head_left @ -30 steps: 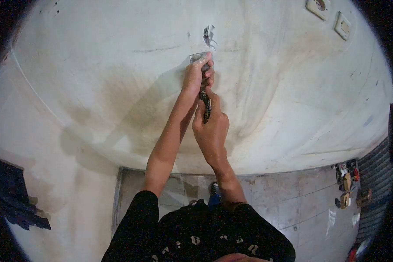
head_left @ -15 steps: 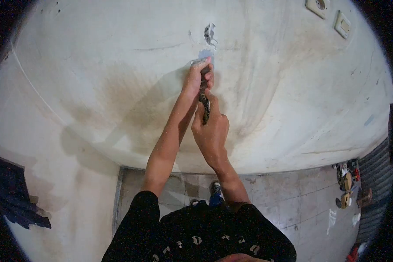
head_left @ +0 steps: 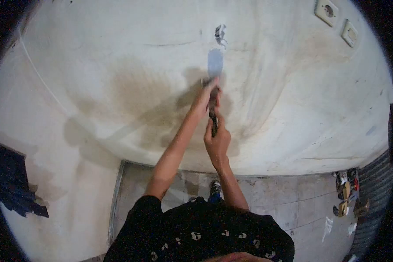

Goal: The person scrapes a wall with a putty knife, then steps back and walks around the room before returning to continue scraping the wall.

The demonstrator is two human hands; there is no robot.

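Observation:
Both hands are closed on a dark-handled tool (head_left: pixel 212 101) that looks like a scraper, held upright against the pale wall (head_left: pixel 279 78). My left hand (head_left: pixel 203 99) grips its upper part, near the head pressed to the wall. Lower down, my right hand (head_left: pixel 218 139) wraps round the end of the handle. The hands hide part of the tool, and its edge is blurred. Just above the tool head is a bare blue-grey patch (head_left: pixel 215 62). Over that patch, a ragged chipped spot (head_left: pixel 220 35) marks the wall.
A socket (head_left: pixel 326 12) and a switch (head_left: pixel 349 33) are on the wall at upper right. Dark cloth (head_left: pixel 8 179) hangs at left. Assorted items (head_left: pixel 346 192) lie on the tiled floor (head_left: pixel 288 196) beside a corrugated panel (head_left: pixel 374 192).
Both hands have moved down the wall with the tool. The blue-grey patch shows longer above it. The camera view has shifted slightly.

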